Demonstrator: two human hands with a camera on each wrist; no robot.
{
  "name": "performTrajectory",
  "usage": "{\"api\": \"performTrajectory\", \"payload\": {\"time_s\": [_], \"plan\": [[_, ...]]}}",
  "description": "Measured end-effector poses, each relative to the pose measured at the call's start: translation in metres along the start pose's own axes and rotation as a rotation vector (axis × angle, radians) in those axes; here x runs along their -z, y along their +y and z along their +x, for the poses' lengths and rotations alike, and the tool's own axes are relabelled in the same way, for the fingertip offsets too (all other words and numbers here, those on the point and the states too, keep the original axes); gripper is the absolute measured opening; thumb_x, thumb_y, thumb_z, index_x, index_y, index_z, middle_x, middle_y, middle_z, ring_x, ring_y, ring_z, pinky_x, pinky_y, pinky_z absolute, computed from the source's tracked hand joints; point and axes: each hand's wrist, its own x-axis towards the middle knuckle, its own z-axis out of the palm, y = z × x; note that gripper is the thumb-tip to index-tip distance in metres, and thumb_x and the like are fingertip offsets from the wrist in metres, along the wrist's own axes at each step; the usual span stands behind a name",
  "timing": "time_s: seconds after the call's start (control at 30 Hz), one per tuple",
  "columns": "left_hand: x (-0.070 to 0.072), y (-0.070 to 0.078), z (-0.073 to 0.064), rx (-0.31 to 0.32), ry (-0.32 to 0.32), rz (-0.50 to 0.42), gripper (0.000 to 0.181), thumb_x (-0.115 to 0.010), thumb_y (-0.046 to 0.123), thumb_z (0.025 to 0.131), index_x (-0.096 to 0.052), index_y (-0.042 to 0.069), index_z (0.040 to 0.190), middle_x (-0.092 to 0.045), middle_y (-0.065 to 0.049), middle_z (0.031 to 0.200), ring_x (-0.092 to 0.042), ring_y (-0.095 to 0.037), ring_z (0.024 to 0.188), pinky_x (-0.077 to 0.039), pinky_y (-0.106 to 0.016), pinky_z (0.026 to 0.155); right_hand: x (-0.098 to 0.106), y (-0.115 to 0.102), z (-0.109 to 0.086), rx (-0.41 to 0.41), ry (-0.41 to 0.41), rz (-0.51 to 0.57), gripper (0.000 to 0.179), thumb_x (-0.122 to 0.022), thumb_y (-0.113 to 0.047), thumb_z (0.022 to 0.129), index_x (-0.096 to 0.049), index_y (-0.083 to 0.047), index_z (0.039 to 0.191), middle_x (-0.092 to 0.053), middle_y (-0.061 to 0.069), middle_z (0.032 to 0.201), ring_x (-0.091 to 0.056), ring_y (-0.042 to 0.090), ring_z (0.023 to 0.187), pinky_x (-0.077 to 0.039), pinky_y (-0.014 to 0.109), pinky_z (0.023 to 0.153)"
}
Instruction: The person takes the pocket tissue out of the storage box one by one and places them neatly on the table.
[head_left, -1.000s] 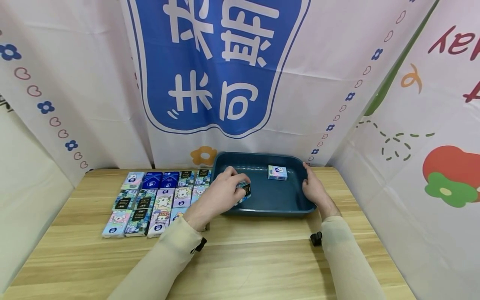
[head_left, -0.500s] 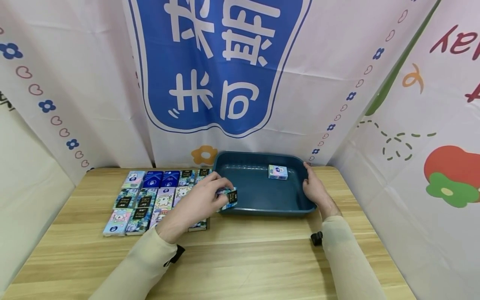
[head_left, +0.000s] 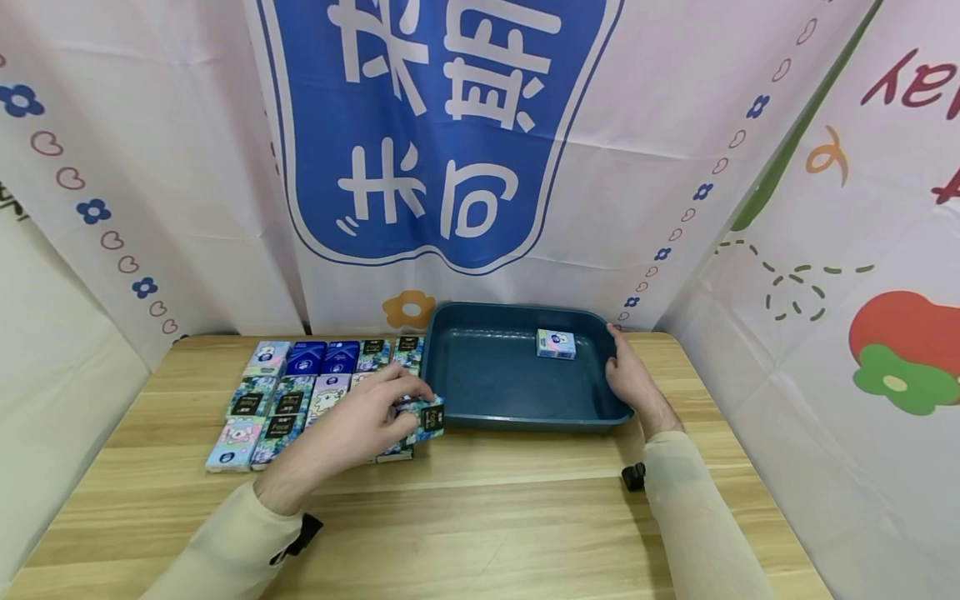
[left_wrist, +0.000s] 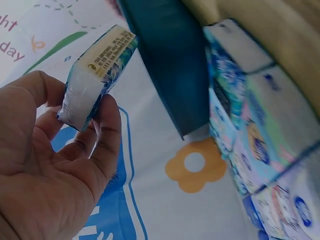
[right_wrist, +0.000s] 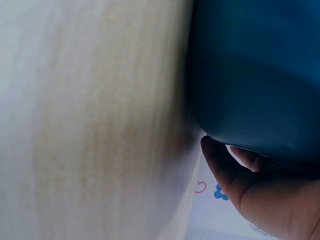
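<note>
My left hand (head_left: 352,429) pinches a tissue pack (head_left: 431,418) with a dark floral wrapper and black label. That pack is over the front left of the dark teal tray (head_left: 517,422), near its left rim. In the left wrist view, thumb and fingers hold the pack (left_wrist: 97,75) by its edges, a pale end facing the camera. My right hand (head_left: 636,387) grips the tray's right rim, thumb over the edge and fingers along the outer wall. The right wrist view has the fingers against the tray's corner (right_wrist: 255,75). One pastel tissue pack (head_left: 556,344) lies inside the tray at the back right.
Several tissue packs (head_left: 288,392) lie in close rows left of the tray, partly hidden by my left hand and forearm. The wooden table (head_left: 480,525) extends in front. A printed cloth (head_left: 360,292) hangs right behind the tray and table edge.
My left hand has moved left with the dark tissue pack, from above the tray's interior to its left front rim. My right hand and the tray have stayed in place.
</note>
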Motion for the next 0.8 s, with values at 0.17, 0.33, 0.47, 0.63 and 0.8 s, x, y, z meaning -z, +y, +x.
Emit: {"api": "performTrajectory", "payload": {"time_s": [0.17, 0.33, 0.47, 0.63, 0.8], "plan": [[-0.002, -0.010, -0.012, -0.007, -0.052, -0.027, 0.033, -0.066, 0.007, 0.105, -0.083, 0.022, 0.129, -0.073, -0.005, 0.133, -0.054, -0.008, 0.081, -0.049, -0.027, 0.073, -0.005, 0.014, 0.010, -0.009, 0.014, -0.009, 0.076, -0.039, -0.005, 0.117, -0.016, -0.011, 0.189, -0.023, 0.027, 0.195, -0.030, 0.048, 0.180, -0.026, 0.061, 0.150], [-0.009, -0.015, -0.022, -0.006, -0.100, -0.050, 0.032, -0.068, 0.006, 0.104, -0.083, 0.023, 0.127, -0.071, -0.001, 0.127, -0.055, -0.006, 0.080, -0.049, -0.024, 0.070, 0.011, -0.037, -0.021, -0.039, -0.042, 0.021, 0.077, -0.037, 0.000, 0.116, -0.012, -0.005, 0.188, -0.014, 0.033, 0.194, -0.020, 0.054, 0.181, -0.018, 0.069, 0.149], [-0.014, -0.018, -0.030, 0.017, -0.141, -0.060, 0.032, -0.071, 0.009, 0.104, -0.082, 0.026, 0.128, -0.071, 0.001, 0.128, -0.057, -0.006, 0.083, -0.052, -0.024, 0.068, 0.016, -0.059, -0.034, -0.054, -0.065, -0.001, 0.075, -0.035, 0.002, 0.118, -0.009, -0.002, 0.188, -0.009, 0.033, 0.195, -0.016, 0.054, 0.182, -0.018, 0.069, 0.149], [-0.020, -0.023, -0.037, -0.002, -0.179, -0.070, 0.033, -0.072, 0.008, 0.103, -0.082, 0.025, 0.128, -0.070, 0.001, 0.126, -0.055, -0.004, 0.079, -0.052, -0.024, 0.067, 0.016, -0.061, -0.035, -0.071, -0.071, -0.015, 0.075, -0.034, 0.001, 0.119, -0.007, -0.004, 0.188, -0.009, 0.032, 0.195, -0.017, 0.053, 0.182, -0.019, 0.069, 0.149], [-0.023, -0.029, -0.043, 0.004, -0.203, -0.051, 0.033, -0.071, 0.008, 0.102, -0.082, 0.027, 0.127, -0.070, 0.004, 0.128, -0.058, -0.006, 0.092, -0.053, -0.024, 0.076, 0.015, -0.057, -0.033, -0.069, -0.067, -0.018, 0.075, -0.034, 0.001, 0.118, -0.007, -0.004, 0.188, -0.009, 0.032, 0.195, -0.017, 0.053, 0.182, -0.019, 0.069, 0.149]]}}
